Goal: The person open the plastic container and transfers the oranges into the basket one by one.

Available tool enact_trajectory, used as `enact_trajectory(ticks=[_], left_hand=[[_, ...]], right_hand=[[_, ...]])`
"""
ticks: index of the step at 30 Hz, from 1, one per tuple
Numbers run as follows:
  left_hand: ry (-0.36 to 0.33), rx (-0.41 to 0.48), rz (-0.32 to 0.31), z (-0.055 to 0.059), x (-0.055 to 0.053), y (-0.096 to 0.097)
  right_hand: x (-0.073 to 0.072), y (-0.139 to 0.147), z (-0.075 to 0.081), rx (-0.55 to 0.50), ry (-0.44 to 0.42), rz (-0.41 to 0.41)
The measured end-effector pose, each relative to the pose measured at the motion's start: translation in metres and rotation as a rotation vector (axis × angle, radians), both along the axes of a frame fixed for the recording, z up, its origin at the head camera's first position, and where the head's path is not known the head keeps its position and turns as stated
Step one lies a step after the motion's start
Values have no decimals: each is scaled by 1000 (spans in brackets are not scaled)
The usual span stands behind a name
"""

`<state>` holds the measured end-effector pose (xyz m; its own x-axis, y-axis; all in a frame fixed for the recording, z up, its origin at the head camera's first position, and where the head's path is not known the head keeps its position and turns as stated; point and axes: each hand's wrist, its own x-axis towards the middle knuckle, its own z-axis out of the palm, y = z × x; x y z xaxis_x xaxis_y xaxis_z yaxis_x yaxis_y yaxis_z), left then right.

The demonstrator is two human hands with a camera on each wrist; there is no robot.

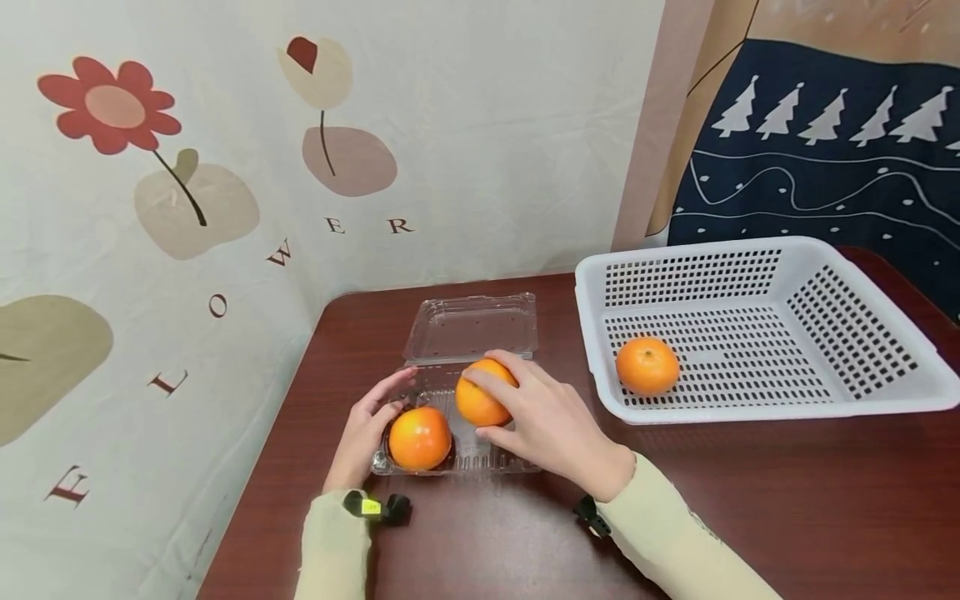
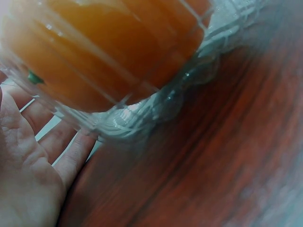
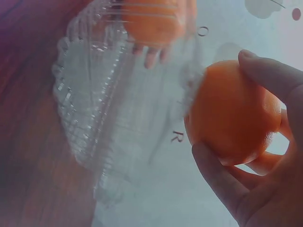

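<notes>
An opened clear plastic clamshell box lies on the table, its hinged lid folded back toward the wall. One orange sits in its left half. My left hand rests against the box's left side; in the left wrist view the fingers lie fairly straight along the outside of the clear wall. My right hand grips a second orange over the right half of the box. From the right wrist view, thumb and fingers surround this orange, held apart from the box's wall.
A white perforated plastic basket stands on the right of the table, with another orange in its near left corner. The dark red-brown table meets a wall cloth with printed flowers and letters at the back and left.
</notes>
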<state>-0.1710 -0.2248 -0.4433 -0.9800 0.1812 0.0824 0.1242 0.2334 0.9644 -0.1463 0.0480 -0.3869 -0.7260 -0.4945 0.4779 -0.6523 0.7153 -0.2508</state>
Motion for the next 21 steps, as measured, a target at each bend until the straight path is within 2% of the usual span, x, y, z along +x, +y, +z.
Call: enact_trajectory(ticks=[14, 21], left_hand=[[19, 12, -7, -1, 0, -1], [23, 9, -7, 0, 0, -1]], right_hand=[[0, 23, 18, -84, 15, -16], [-1, 36, 29, -119, 27, -72]])
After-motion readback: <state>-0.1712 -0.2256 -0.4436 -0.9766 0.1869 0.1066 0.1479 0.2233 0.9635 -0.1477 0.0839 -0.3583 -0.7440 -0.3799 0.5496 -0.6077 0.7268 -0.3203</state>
